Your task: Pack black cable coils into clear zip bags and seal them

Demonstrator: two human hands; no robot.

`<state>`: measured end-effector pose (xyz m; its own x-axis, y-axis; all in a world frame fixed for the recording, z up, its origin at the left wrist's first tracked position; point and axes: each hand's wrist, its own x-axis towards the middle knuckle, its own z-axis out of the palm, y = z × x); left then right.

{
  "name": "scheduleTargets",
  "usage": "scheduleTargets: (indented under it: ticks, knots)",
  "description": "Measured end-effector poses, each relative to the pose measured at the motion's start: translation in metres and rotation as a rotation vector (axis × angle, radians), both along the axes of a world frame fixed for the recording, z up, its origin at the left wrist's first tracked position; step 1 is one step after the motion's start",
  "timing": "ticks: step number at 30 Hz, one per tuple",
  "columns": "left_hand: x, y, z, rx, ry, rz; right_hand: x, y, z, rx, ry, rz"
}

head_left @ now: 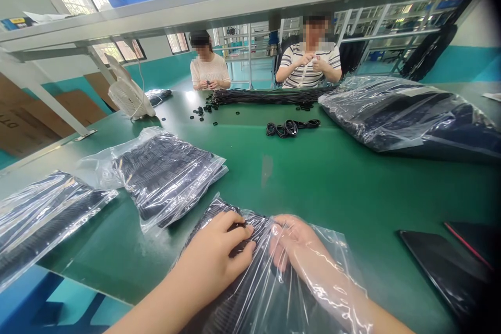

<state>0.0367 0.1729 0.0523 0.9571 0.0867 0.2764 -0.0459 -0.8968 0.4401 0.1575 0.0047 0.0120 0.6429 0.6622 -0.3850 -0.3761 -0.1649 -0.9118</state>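
Observation:
In front of me at the table's near edge lies a clear plastic bag filled with rows of black ribbed parts. My left hand presses on the bag from outside, its fingers bent over the film and closed on it. My right hand is inside the bag, with the clear film over the hand and forearm. Its fingers are curled beside the black parts; what they hold, if anything, is hidden. Left of this bag lies another filled clear bag, and a further one sits at the far left.
A large filled plastic bag lies at the right. Black coiled cables, a long cable bundle and small black rings are on the green table. A fan stands left. Two people sit opposite, under a shelf.

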Motion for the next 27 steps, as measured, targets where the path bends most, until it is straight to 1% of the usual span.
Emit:
scheduleTargets:
  ticks: [5,8,12,15,18,23,27]
  knots:
    - [-0.001,0.001,-0.002,0.001,0.01,-0.007,0.01,-0.008,0.013,-0.159,-0.099,0.151]
    - [-0.001,0.003,-0.002,-0.015,0.025,-0.03,0.018,-0.013,0.016,-0.225,-0.193,0.24]
    - [-0.001,0.004,-0.001,-0.03,0.03,-0.041,0.022,-0.018,0.017,-0.261,-0.142,0.291]
    - [-0.001,0.003,0.0,-0.012,0.006,-0.025,0.021,-0.017,0.015,-0.273,-0.132,0.264]
    - [0.0,0.002,0.0,0.036,-0.04,-0.015,0.02,-0.015,0.01,-0.284,-0.121,0.226]
    - [0.003,0.005,0.001,0.079,-0.066,-0.055,0.019,-0.015,-0.002,-0.261,-0.081,0.227]
    - [0.007,0.006,0.001,0.131,-0.089,-0.065,0.018,-0.017,-0.006,-0.305,-0.013,0.17]
